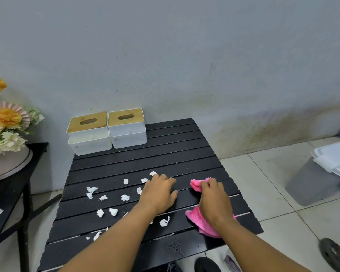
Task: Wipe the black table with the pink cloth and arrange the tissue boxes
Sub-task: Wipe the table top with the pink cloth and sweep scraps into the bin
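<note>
Hiding pink cloth's (202,222) middle: right hand (214,199)

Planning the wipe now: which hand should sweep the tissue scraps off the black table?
Right. The right hand already grips the pink cloth on the black table. The left hand rests cloth-free, fingers curled, among the tissue scraps, which lie mostly to the cloth's left.

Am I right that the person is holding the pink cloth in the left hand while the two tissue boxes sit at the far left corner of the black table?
Not quite: the head view shows the pink cloth in the right hand, not the left hand. The two tissue boxes do sit at the far left corner of the black table.
</note>
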Demonstrator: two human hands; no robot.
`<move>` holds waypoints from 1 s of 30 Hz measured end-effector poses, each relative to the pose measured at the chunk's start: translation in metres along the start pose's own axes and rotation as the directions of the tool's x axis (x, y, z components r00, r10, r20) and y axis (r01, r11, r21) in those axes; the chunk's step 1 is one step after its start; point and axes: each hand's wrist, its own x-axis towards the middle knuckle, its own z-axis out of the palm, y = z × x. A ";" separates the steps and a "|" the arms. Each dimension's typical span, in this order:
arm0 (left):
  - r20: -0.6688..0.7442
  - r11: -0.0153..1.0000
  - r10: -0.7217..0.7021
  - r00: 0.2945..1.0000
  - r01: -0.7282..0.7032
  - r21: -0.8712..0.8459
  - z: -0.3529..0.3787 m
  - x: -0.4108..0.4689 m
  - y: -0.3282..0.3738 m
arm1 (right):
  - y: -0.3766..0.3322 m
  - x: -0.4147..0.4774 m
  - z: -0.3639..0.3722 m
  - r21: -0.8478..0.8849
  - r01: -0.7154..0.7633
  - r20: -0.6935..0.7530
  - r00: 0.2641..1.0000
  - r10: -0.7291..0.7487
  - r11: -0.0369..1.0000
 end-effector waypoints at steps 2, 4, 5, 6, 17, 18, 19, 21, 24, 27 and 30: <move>-0.025 1.000 0.007 1.000 -0.007 0.004 -0.002 0.007 -0.002 | -0.003 0.013 -0.006 0.024 0.014 -0.043 0.999 -0.013 1.000; -0.047 1.000 0.012 0.999 -0.013 -0.003 -0.006 0.016 -0.005 | -0.010 0.034 -0.013 0.048 0.033 -0.099 0.995 -0.029 0.998; -0.057 1.000 0.015 0.998 -0.016 -0.005 -0.008 0.021 -0.007 | -0.014 0.046 -0.016 0.058 0.046 -0.118 0.992 -0.039 0.997; -0.069 1.000 0.019 0.997 -0.019 -0.002 -0.011 0.028 -0.011 | -0.019 0.060 -0.018 0.067 0.065 -0.132 0.990 -0.056 0.996; -0.124 1.000 -0.031 0.992 0.031 -0.005 -0.030 0.107 -0.077 | -0.059 0.190 -0.007 0.160 0.250 -0.232 0.950 -0.209 0.955; -0.116 0.999 -0.034 0.993 0.032 -0.022 -0.030 0.115 -0.085 | -0.060 0.198 -0.003 0.165 0.246 -0.226 0.952 -0.206 0.955; -0.112 0.999 -0.031 0.993 0.027 -0.037 -0.028 0.121 -0.092 | -0.060 0.207 0.003 0.164 0.240 -0.219 0.955 -0.202 0.957; -0.119 0.999 -0.003 0.993 -0.003 -0.053 -0.023 0.131 -0.104 | -0.063 0.220 0.011 0.182 0.236 -0.225 0.955 -0.193 0.955; -0.142 0.997 0.049 0.989 -0.057 -0.058 -0.012 0.144 -0.115 | -0.069 0.244 0.020 0.141 0.207 -0.258 0.952 -0.166 0.968; -0.123 0.992 0.080 0.989 -0.091 -0.092 -0.005 0.150 -0.119 | -0.077 0.259 0.023 0.107 0.101 -0.223 0.972 -0.075 0.989; -0.117 0.986 0.079 0.990 -0.095 -0.135 0.005 0.153 -0.121 | -0.091 0.251 0.045 0.086 0.088 -0.059 0.995 -0.084 0.992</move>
